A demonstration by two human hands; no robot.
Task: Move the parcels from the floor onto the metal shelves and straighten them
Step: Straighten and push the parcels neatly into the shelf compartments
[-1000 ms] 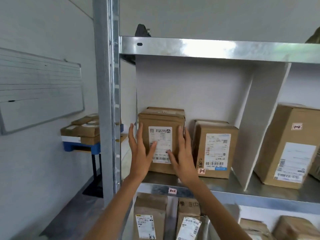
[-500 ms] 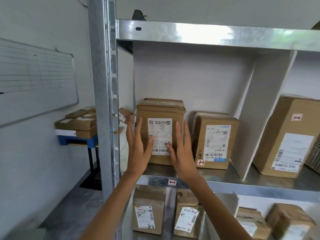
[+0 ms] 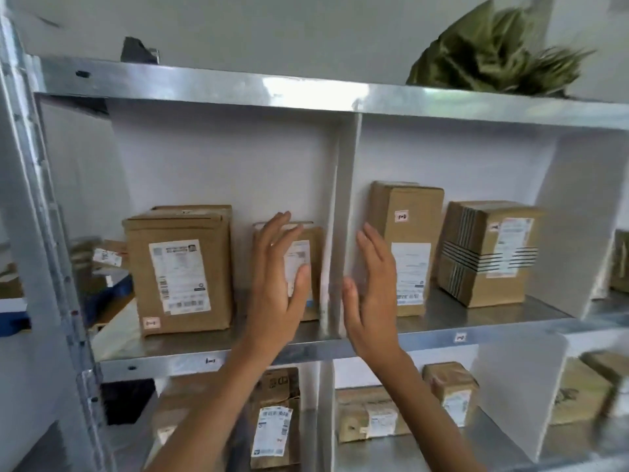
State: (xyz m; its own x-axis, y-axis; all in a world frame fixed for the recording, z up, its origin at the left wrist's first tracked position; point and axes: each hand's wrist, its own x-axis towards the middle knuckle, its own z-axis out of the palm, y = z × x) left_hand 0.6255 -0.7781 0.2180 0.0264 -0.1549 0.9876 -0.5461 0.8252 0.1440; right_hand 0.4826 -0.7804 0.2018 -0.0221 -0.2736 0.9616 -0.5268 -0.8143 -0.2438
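Note:
On the metal shelf (image 3: pixel 476 330) stand several brown cardboard parcels with white labels. The large left parcel (image 3: pixel 180 270) stands upright, apart from my hands. My left hand (image 3: pixel 277 281) is raised with straight fingers in front of the smaller parcel (image 3: pixel 315 253) beside it, hiding most of that box; contact is unclear. My right hand (image 3: pixel 372 291) is raised flat in front of the white divider (image 3: pixel 340 212), just left of a tall parcel (image 3: pixel 408 233). Further right stands a parcel with black stripes (image 3: pixel 486 253). Neither hand holds anything.
A steel upright (image 3: pixel 44 233) frames the left side. The lower shelf holds more parcels (image 3: pixel 275 420), (image 3: pixel 452 393). A green bag (image 3: pixel 490 52) lies on the top shelf. White dividers (image 3: pixel 561 216) split the shelf into bays.
Both hands have left the large left parcel and moved right, toward the smaller parcel and the divider. The view has swung right, showing the neighbouring bay.

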